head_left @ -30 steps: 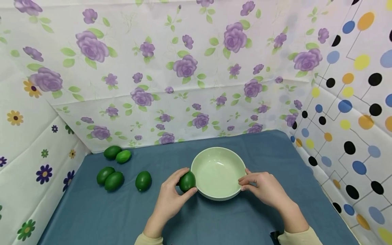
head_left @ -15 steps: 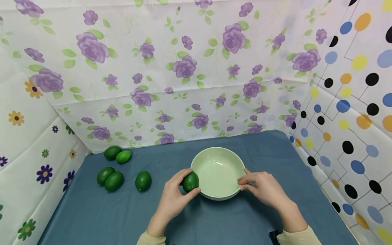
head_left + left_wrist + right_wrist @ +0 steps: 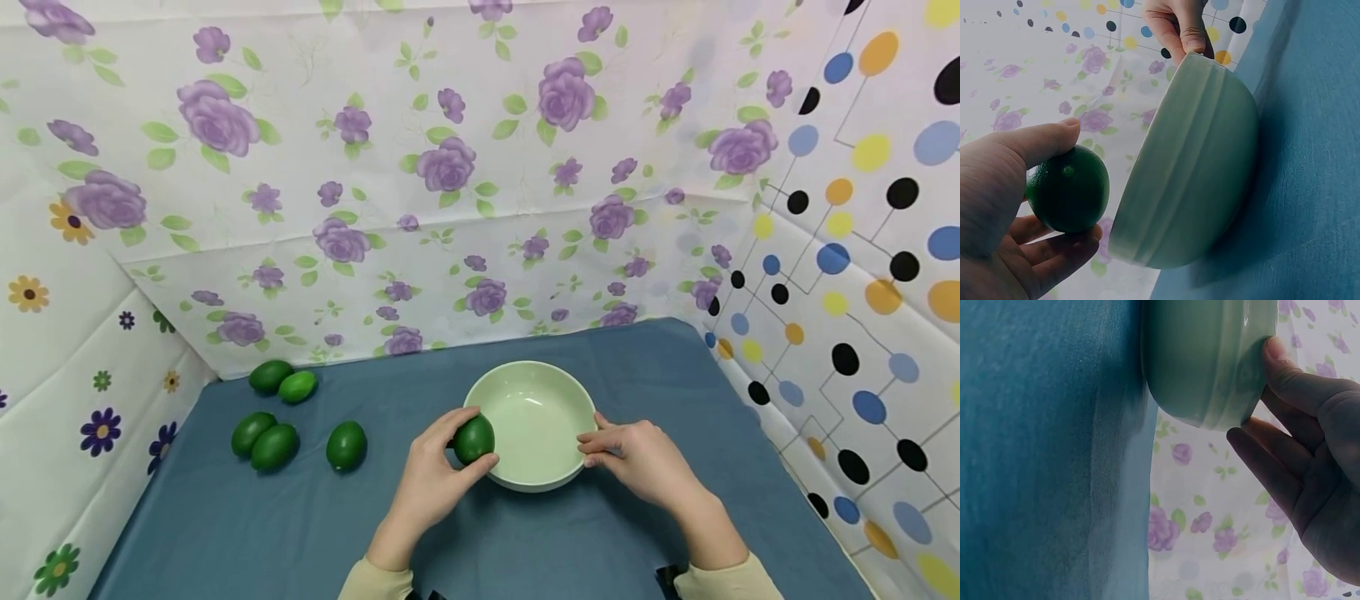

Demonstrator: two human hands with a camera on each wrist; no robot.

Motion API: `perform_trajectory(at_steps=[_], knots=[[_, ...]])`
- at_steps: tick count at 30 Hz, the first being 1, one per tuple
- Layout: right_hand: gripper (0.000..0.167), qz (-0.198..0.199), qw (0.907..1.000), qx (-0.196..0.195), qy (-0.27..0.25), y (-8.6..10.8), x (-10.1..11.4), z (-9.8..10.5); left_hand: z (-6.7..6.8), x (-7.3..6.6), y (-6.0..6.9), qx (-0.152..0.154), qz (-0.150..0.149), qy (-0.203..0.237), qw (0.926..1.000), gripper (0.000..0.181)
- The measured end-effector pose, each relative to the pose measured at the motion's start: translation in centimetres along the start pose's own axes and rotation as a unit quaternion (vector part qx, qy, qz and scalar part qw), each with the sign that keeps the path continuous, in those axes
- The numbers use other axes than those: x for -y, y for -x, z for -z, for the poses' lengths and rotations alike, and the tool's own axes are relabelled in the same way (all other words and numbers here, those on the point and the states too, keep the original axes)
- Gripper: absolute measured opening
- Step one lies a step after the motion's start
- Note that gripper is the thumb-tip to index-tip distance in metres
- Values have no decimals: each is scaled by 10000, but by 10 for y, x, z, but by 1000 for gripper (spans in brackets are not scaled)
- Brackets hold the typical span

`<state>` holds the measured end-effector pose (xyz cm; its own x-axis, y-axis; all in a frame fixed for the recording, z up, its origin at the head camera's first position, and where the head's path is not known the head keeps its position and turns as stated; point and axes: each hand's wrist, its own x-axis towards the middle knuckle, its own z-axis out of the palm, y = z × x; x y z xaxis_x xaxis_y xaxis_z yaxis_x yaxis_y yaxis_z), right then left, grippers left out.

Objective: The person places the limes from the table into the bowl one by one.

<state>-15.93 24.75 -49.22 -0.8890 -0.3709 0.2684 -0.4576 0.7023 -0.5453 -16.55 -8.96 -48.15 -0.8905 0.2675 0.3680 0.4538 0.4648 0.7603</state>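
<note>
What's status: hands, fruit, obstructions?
Left hand holds green fruit near bowl. Right hand pinches bowl's right side. No obstruction visible between fruit and bowl.

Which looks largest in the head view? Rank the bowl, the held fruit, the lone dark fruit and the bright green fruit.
1. Bowl
2. Held fruit and lone dark fruit: too alike to rank, and the held one may be nearer the camera.
3. Bright green fruit
</note>
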Motion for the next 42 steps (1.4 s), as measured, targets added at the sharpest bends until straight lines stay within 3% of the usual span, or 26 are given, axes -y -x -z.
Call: perform_trajectory(at_steps=[12, 22, 42], knots=[[22, -8, 10000, -35, -58, 0, 0, -1, -5, 1, -11, 133, -173, -203, 9996, 64], [21, 78, 10000, -53, 4, -1, 1, 1, -13, -6, -19, 331, -209, -322, 9987, 62], [21, 53, 9998, -163, -87, 0, -1, -3, -21, -6, -24, 689, -284, -473, 9961, 65]])
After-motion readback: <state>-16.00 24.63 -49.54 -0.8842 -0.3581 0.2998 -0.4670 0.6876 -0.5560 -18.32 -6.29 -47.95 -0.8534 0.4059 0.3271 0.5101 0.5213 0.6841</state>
